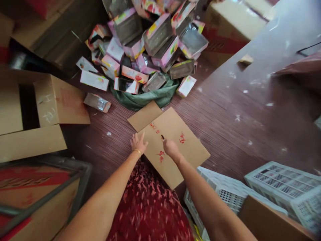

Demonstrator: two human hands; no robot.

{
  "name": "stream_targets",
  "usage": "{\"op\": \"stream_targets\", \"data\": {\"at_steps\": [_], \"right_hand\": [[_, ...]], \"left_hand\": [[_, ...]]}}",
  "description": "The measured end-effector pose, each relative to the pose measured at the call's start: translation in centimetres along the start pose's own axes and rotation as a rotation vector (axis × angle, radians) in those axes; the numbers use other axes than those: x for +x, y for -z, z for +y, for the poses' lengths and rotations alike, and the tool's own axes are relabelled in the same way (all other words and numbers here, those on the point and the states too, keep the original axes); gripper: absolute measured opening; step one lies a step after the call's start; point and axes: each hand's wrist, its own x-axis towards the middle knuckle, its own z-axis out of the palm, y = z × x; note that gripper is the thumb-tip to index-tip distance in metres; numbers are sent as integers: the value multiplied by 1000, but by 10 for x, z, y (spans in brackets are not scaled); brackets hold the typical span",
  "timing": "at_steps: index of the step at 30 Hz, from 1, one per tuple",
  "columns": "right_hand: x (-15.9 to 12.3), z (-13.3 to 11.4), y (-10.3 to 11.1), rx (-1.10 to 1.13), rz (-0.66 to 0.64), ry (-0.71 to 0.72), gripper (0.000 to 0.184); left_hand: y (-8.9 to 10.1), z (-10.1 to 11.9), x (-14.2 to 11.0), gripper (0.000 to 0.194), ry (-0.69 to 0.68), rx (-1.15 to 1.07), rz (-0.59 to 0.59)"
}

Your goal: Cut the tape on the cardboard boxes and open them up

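A flattened brown cardboard box (175,144) with red print lies on the dark striped floor in front of me. My left hand (138,143) rests at its left edge with the fingers spread flat, a gold bangle on the wrist. My right hand (170,146) lies on the middle of the cardboard, fingers curled down onto its surface, with nothing visible in them. Just beyond the cardboard is a heap of small pink and white window boxes (150,47) spilling over a green sack (147,95).
An open brown carton (45,110) stands at the left, with a red-printed carton in a metal frame (40,194) below it. White plastic crates (281,180) sit at the lower right. More cartons (233,23) stand at the back right. My red patterned clothing (150,207) fills the bottom centre.
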Motion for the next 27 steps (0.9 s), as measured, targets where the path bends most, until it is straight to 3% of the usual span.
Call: {"op": "stream_targets", "data": {"at_steps": [4, 9, 22, 27], "right_hand": [[56, -15, 1, -100, 31, 78, 42], [90, -36, -1, -158, 76, 139, 39], [97, -41, 4, -294, 98, 174, 30], [92, -26, -2, -286, 41, 156, 28]], "left_hand": [[-31, 19, 28, 84, -21, 126, 69], [-42, 14, 34, 91, -16, 153, 87], [-43, 5, 40, 89, -38, 173, 59], [-43, 2, 41, 82, -58, 165, 64]]}}
